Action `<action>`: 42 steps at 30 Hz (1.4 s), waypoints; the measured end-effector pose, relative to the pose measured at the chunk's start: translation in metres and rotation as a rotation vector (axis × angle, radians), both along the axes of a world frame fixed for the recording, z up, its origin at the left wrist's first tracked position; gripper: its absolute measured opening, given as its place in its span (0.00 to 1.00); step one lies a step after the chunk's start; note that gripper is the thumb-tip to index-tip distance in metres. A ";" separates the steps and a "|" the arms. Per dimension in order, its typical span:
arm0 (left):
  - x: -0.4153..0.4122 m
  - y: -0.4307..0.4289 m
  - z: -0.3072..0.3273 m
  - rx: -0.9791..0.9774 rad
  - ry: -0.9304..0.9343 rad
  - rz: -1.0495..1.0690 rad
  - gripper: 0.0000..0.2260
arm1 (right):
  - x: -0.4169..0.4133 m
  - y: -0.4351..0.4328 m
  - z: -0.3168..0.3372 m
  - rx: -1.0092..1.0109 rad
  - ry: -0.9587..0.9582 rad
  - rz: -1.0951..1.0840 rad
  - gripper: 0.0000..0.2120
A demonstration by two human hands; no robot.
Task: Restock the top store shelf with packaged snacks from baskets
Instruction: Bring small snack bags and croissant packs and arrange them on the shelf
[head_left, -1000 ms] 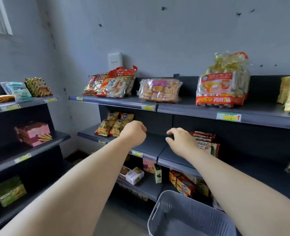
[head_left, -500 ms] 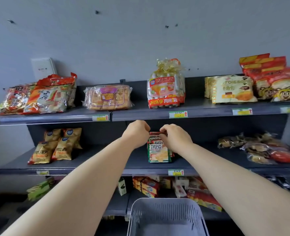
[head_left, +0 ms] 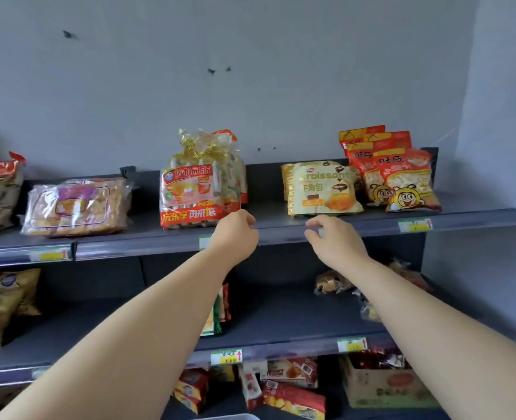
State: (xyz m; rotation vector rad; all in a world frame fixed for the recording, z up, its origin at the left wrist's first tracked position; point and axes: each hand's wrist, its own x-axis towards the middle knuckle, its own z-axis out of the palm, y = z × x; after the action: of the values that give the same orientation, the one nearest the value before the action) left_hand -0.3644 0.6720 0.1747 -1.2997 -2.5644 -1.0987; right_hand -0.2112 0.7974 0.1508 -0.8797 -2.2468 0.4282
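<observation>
Left hand (head_left: 235, 235) and right hand (head_left: 336, 241) hover empty at the top shelf (head_left: 276, 214).

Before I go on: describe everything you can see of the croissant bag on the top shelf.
The croissant bag is a pale cream, glossy plastic pack printed 'croissant', with a golden pastry pictured lower right and brown chocolate swirls. It looks sealed and puffy. It stands on the top shelf, leaning back slightly, face forward. A like pack shows behind its left side; the red bee-cartoon bags abut its right edge. The right hand is at the shelf lip just below, not gripping it.
</observation>
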 end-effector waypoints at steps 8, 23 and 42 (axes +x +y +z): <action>0.040 0.108 0.003 -0.094 0.082 0.018 0.20 | 0.026 0.099 0.011 -0.044 0.065 0.008 0.14; -0.003 0.230 0.013 0.098 -0.095 0.078 0.28 | -0.003 0.200 0.012 -0.078 0.042 -0.043 0.18; -0.040 0.293 -0.003 0.211 -0.486 0.081 0.27 | -0.032 0.283 0.014 -0.231 0.164 -0.050 0.37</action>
State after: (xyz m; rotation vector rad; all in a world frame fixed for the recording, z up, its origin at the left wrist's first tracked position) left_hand -0.4044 0.9649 0.1716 -0.9635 -2.6752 -1.7971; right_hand -0.2432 1.0807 0.1649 -0.9784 -2.0487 0.7212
